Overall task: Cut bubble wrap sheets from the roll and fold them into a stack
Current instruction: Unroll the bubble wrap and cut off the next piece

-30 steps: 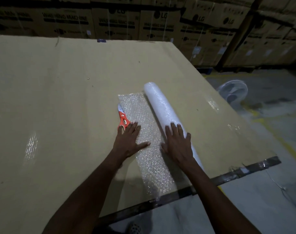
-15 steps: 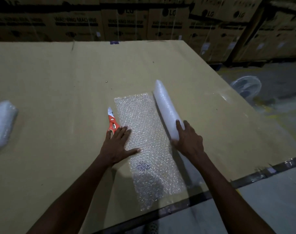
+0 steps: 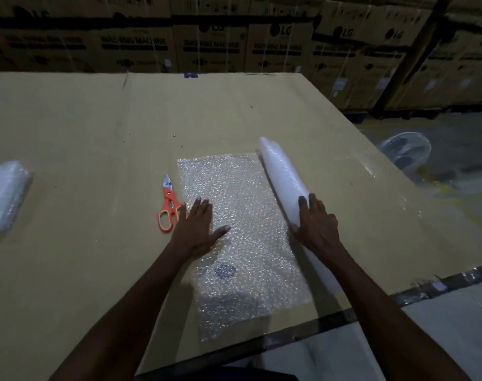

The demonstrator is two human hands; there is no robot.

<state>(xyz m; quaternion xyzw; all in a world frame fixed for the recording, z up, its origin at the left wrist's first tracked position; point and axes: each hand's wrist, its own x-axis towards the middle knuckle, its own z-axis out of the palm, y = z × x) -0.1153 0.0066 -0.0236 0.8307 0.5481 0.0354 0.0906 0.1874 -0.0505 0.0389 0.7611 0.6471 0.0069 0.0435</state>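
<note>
The fingers [image 3: 200, 209] of the left hand [image 3: 197, 229] lie flat and straight, pressing down on the near left edge of the unrolled bubble wrap sheet [image 3: 242, 229], with the thumb spread out toward 3 o'clock. The fingers [image 3: 314, 202] of the right hand [image 3: 318, 226] are bent over the top of the bubble wrap roll [image 3: 285, 182], holding it as it rolls.

A second ago the roll lay close beside the left hand and only a thin strip of sheet showed. Now the roll has gone off toward 3 o'clock and the flat sheet is much wider. I think that means the sheet is nearly long enough to cut.

From big to small: the big brown desk [image 3: 83, 133] holds it all. The sheet lies flat in the middle, running from 12 o'clock down to the near edge at 6 o'clock. The roll lies along its 3 o'clock side, touching it. A pile of folded bubble wrap [image 3: 3, 193] sits far off at 9 o'clock, which I take to be the stack. The orange scissors [image 3: 168, 209] lie just beside the left hand at its 10 o'clock, with nobody holding them. I think they are needed next
</note>
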